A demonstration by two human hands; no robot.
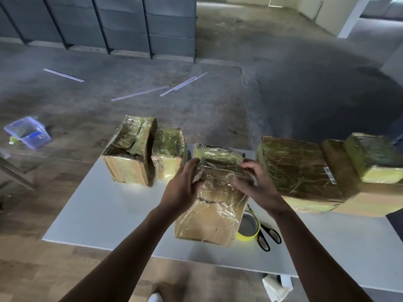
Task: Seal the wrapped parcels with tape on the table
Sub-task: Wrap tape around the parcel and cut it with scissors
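Observation:
A cardboard parcel wrapped in clear film stands at the middle of the white table. My left hand grips its upper left edge, fingers curled over the film. On the parcel's top right side, my right hand holds the wrap with curled fingers. A yellow tape roll lies on the table just right of the parcel, partly hidden behind it. Black-handled scissors lie beside the roll.
Two wrapped parcels stand at the table's back left. A large wrapped parcel and stacked boxes fill the back right. On the floor lie a clear plastic container and thin strips.

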